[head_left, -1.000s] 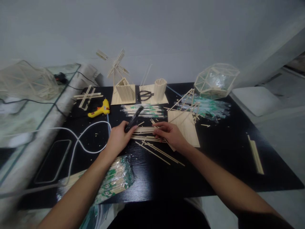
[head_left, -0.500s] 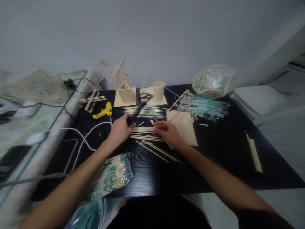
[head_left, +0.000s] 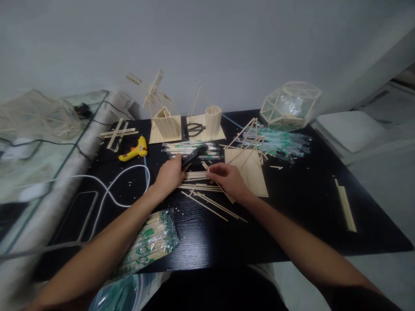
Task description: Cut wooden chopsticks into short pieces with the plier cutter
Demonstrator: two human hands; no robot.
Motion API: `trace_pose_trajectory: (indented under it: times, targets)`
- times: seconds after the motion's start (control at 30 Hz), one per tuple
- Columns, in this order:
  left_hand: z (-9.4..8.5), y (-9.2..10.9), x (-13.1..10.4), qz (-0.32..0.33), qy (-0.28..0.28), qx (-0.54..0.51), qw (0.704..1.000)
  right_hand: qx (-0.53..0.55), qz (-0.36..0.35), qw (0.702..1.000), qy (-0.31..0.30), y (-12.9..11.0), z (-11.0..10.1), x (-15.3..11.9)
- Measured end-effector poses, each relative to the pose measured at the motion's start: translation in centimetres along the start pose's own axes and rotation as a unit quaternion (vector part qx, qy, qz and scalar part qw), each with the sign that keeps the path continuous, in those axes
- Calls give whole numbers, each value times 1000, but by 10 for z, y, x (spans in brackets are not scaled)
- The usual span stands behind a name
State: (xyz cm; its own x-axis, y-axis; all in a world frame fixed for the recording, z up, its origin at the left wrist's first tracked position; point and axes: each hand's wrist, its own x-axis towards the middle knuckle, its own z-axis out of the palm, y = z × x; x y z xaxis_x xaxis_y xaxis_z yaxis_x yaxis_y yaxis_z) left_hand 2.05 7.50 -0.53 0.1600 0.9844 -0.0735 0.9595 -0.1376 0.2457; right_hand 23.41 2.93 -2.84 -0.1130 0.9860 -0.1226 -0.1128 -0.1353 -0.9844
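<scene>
My left hand (head_left: 170, 175) is wrapped round a dark, slim tool (head_left: 193, 156), whose exact kind I cannot make out. It lies at the left ends of a row of thin wooden sticks (head_left: 196, 175). At their right ends my right hand (head_left: 227, 178) pinches with thumb and forefinger at a stick end. More loose sticks (head_left: 210, 205) lie just below the hands. Behind the right hand stands a wooden board (head_left: 249, 170) with a frame of sticks (head_left: 248, 134) on it. A packet of wrapped sticks (head_left: 191, 149) lies behind the tool.
A yellow glue gun (head_left: 133, 149), a white cable (head_left: 108, 192) and a stick packet (head_left: 152, 237) are at the left. Along the back stand a stick windmill (head_left: 167, 123), a round stick cup (head_left: 213, 121) with black-handled pliers (head_left: 194, 128) beside it, and a polyhedron (head_left: 290, 106).
The tool in my left hand has tipped lower, towards the table. Both hands remain near the same sticks. The view has shifted slightly.
</scene>
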Motion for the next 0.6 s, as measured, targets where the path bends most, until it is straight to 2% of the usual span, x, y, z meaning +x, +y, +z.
trace_pose_trajectory:
  times: [0.1,0.2,0.27,0.4,0.6]
  targets:
    - [-5,1,-8,-1,14,-162,987,4,6,1000,1,-1,1,-1]
    - [-5,9,-22,11,-6,-387,922,7,15,1000,-4,-1,2,-3]
    - [0,16,-32,6,-17,-474,880,15,27,999,-13,0,3,-5]
    - [13,25,-42,1,-13,-525,851,48,62,996,-34,2,6,-8]
    - [17,26,-42,-2,-30,-541,841,76,76,994,-16,3,8,-8]
